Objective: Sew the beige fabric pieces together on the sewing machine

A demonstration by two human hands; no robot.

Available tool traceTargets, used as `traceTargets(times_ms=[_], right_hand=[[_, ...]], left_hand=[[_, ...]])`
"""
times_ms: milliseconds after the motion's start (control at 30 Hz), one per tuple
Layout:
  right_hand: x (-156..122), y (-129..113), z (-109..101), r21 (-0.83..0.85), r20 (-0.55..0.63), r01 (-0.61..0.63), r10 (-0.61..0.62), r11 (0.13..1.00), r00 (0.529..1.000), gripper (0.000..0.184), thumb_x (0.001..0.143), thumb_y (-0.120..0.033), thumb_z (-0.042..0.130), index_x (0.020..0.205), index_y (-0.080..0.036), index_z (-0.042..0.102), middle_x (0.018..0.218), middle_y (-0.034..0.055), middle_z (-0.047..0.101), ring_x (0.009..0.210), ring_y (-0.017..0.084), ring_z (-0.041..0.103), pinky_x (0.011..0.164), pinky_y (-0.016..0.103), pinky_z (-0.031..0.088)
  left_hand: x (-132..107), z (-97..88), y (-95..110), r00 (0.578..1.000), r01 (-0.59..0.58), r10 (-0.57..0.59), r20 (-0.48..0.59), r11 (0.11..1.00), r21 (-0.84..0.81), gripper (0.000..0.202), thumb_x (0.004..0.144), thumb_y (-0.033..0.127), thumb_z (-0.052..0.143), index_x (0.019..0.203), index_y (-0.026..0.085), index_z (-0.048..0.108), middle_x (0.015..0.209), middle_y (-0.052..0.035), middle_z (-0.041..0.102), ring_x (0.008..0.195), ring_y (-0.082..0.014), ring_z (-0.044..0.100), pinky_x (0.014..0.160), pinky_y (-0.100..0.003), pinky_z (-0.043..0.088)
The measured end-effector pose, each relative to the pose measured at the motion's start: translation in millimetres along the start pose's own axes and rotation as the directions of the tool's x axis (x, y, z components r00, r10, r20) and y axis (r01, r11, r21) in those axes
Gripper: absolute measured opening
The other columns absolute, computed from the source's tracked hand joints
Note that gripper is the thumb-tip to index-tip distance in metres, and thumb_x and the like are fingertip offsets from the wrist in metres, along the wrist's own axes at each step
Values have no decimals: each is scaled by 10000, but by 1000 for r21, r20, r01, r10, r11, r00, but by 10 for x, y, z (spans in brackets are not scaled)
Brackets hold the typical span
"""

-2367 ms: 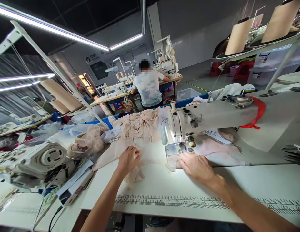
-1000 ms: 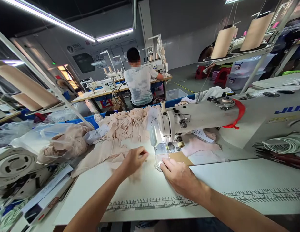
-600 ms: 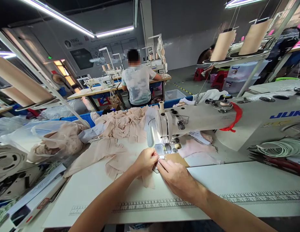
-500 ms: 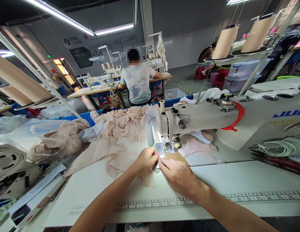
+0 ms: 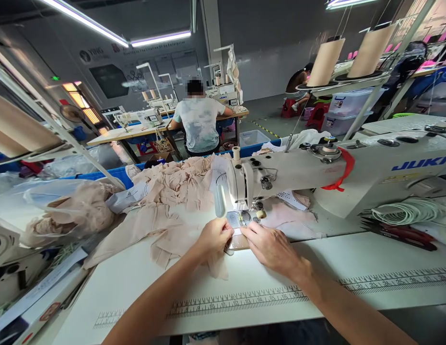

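Observation:
At the sewing machine (image 5: 244,179), both hands are close together just in front of the needle area. My left hand (image 5: 214,237) is closed in a pinch at the edge of thin beige fabric (image 5: 217,266), which trails out below the wrist. My right hand (image 5: 271,247) pinches the right end of a small white strip (image 5: 237,231) lying between the two hands. The fingertips cover much of both pieces. Under the strip, a brown glossy plate (image 5: 239,243) shows on the machine bed. The machine's lamp lights this spot.
Crumpled beige fabric (image 5: 180,179) is heaped left of the machine, with a plastic bag (image 5: 75,206) beyond. Dark-bladed scissors (image 5: 403,235) and a coil of pale cord (image 5: 406,211) lie right. A printed ruler (image 5: 244,303) runs along the table front. A co-worker (image 5: 199,122) sits ahead.
My right hand has shifted slightly up and away from the table front, uncovering the brown plate between the hands. Both hands stay pinched by the needle area. The whole view has turned a little.

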State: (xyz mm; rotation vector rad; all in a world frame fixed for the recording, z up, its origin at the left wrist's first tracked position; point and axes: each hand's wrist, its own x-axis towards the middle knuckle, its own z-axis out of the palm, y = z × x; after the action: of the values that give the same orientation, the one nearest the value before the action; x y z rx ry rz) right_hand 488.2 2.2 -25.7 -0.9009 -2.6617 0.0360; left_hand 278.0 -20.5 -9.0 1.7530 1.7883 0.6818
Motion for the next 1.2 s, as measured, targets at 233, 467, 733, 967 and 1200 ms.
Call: traceTargets(times_ms=[233, 467, 733, 967, 1200], right_hand=[[15, -37, 35, -102, -7, 53, -54, 993, 999, 258, 885, -52, 504, 1017, -208, 662, 965, 47, 622, 746, 178, 536, 590, 324, 321], [22, -90, 118, -237, -25, 97, -106, 967, 994, 272, 857, -3, 510, 999, -181, 658, 922, 64, 646, 763, 209, 569, 602, 360, 367], [18, -139, 72, -202, -38, 77, -86, 976, 996, 333, 818, 30, 534, 1046, -177, 663, 920, 45, 643, 773, 194, 582, 623, 356, 385], [70, 21, -27, -109, -53, -52, 47, 993, 998, 256, 912, -48, 476, 959, -197, 679, 918, 50, 669, 677, 163, 571, 616, 338, 358], [93, 274, -59, -107, -105, -206, 195, 973, 975, 289, 967, -114, 438, 969, -195, 716, 978, 61, 686, 651, 144, 592, 561, 348, 304]], left_hand=[[0, -7, -12, 1000, 9, -9, 14, 999, 33, 138, 822, 232, 541, 689, 217, 505, 696, 20, 601, 676, -162, 556, 615, -267, 397], [-121, 25, -11, 932, -309, 363, -25, 826, 471, 175, 916, 144, 474, 906, 198, 640, 1033, -106, 692, 911, -258, 632, 745, -360, 507], [-415, 236, -86, 760, -584, 650, -10, 689, 429, 279, 988, 96, 403, 1125, 145, 641, 1090, -137, 692, 962, -245, 645, 854, -382, 602], [-353, 290, -128, 766, -552, 641, 49, 617, 561, 298, 964, 102, 405, 1114, 143, 659, 1062, -139, 683, 937, -263, 638, 842, -415, 616], [-86, 385, -185, 777, -519, 630, 4, 637, 570, 263, 953, 122, 400, 1045, 160, 643, 1037, -144, 662, 917, -266, 611, 785, -418, 600]])
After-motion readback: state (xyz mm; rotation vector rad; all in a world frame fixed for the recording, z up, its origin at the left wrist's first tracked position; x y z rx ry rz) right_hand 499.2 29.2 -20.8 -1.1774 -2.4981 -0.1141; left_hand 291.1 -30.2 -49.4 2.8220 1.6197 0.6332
